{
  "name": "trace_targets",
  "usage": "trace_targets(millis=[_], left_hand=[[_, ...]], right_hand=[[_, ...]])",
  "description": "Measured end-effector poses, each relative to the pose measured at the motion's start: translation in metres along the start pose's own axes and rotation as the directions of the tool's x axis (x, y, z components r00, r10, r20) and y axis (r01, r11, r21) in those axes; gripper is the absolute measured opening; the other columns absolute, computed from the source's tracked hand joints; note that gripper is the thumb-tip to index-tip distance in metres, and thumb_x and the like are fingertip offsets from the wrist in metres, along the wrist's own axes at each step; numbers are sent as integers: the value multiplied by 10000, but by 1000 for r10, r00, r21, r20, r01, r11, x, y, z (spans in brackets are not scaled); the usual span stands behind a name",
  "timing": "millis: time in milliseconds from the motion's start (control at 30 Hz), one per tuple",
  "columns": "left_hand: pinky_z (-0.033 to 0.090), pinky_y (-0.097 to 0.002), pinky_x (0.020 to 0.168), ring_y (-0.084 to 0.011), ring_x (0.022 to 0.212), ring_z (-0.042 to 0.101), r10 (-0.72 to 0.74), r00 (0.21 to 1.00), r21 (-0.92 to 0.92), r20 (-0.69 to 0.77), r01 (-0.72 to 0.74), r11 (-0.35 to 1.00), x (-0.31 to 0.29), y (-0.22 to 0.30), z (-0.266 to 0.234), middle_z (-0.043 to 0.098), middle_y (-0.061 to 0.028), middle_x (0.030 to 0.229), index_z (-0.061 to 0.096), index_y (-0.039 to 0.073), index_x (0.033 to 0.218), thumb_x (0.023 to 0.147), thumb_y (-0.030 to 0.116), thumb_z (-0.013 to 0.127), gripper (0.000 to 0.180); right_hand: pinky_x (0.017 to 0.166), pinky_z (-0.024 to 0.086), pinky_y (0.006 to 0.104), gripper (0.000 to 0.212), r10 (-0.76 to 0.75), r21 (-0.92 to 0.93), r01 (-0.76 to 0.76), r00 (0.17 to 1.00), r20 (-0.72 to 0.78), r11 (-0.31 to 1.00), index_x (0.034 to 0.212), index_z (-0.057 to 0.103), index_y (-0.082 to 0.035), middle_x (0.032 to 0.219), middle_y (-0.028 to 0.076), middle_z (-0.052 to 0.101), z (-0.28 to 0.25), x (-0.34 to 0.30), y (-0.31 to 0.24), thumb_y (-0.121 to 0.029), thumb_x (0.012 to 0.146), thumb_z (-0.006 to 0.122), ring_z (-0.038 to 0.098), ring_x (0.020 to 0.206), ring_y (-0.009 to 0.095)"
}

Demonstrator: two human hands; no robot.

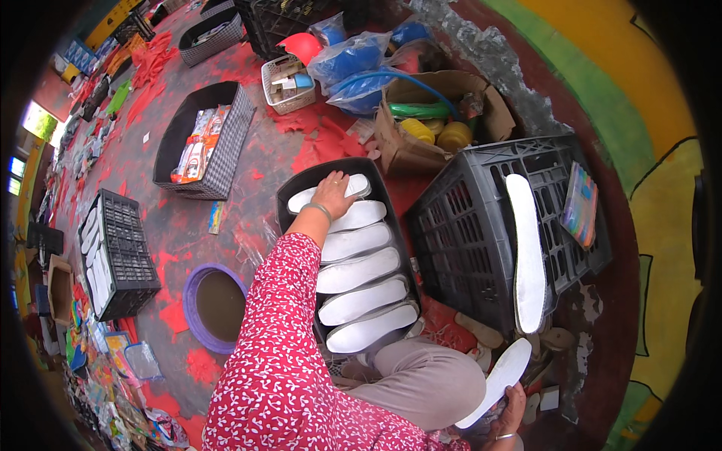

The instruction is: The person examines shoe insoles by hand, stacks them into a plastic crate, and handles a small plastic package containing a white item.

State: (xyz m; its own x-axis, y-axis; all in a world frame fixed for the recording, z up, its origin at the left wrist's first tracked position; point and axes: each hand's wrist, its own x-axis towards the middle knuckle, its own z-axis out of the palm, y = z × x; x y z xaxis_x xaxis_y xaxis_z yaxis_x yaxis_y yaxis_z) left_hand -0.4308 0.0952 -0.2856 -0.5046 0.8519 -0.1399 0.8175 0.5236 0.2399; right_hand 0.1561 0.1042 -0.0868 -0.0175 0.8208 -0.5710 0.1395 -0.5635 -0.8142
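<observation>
1. Red-patched floor (171, 239) surrounds a dark basket (302, 179).
2. I have the left hand (334, 195) on the farthest white insoles (359, 186) inside; I cannot tell whether it grips.
3. I hold another insole (499, 378) clamped in the right hand (513, 415), near the knee (455, 376).

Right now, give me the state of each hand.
Left hand: open, resting on the farthest white insole in the dark bin.
Right hand: closed, holding another white insole by one end.
</observation>
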Motion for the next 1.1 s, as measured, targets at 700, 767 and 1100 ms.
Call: trace_targets(millis=[700, 767, 1100], left_hand=[[396, -413, 959, -353, 1079, 522, 14, 916, -424, -400, -199, 884, -122, 66, 19, 588, -212, 1111, 619, -32, 1021, 848, 139, 562, 250], [431, -378, 910, -309, 1021, 561, 75, 917, -485, -392, -275, 830, -166, 97, -4, 613, -179, 1060, 633, -26, 988, 864, 109, 543, 204], [464, -371, 809, -304, 878, 579, 457, 637, -422, -620, -762, 491, -284, 275, -168, 623, -144, 956, 625, -7, 939, 773, -6, 598, 168]], right_hand=[[413, 398, 191, 264, -222, 304, 176, 967, 124, 936, 1093, 539, 44, 815, 79, 622, -13, -40, -37, -98, 870, 530, 509, 466, 95], [427, 400, 188, 272, -245, 368, 172, 956, 161, 914, 1100, 538, 54, 822, 89, 630, -23, -45, -34, -91, 869, 530, 512, 465, 97], [452, 416, 178, 287, -436, 270, 381, 880, 188, 884, 1181, 513, 27, 860, 68, 623, -28, -64, -36, -52, 906, 492, 501, 493, 73]])
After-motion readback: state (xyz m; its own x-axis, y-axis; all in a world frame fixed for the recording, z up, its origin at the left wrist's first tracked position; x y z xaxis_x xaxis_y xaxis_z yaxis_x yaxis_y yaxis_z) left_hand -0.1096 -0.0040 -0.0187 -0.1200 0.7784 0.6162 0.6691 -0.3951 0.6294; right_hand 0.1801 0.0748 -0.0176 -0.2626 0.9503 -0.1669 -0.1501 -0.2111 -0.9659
